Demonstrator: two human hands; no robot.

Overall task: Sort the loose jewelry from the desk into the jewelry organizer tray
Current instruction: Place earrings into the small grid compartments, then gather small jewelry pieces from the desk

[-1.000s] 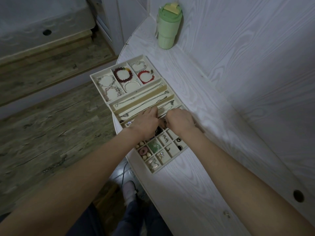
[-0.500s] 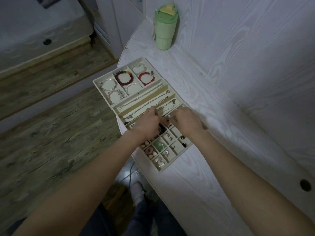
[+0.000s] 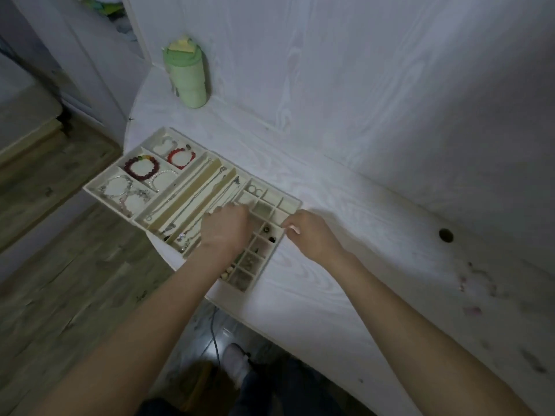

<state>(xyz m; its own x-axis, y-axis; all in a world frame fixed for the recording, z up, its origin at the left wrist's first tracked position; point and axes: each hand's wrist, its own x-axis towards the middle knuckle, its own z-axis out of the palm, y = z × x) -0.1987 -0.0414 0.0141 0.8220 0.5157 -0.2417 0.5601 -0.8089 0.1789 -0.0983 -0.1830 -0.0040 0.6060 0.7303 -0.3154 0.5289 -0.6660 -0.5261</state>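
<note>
The cream jewelry organizer tray point(image 3: 108, 203) lies at the desk's curved left edge. Its far compartments hold bead bracelets point(image 3: 141, 168), its long channels hold chain necklaces point(image 3: 192, 193), and its small squares hold rings and little pieces. My left hand point(image 3: 225, 231) is over the small squares, fingers pointing down into them; what they touch is hidden. My right hand point(image 3: 310, 234) hovers at the tray's right rim with loosely curled fingers and nothing visible in them. Blurred loose jewelry point(image 3: 477, 283), pinkish and pale, lies on the desk far to the right.
A green lidded cup point(image 3: 186, 76) stands at the back of the white wood-grain desk against the wall panel. A round cable hole point(image 3: 446, 235) is in the desk right of my hands. The wooden floor and my shoe point(image 3: 237, 360) lie below the desk's left edge.
The view has swung right and up, bringing the loose jewelry into sight. My right hand has drawn out of the compartments to the tray's right rim; my left hand stays over the tray.
</note>
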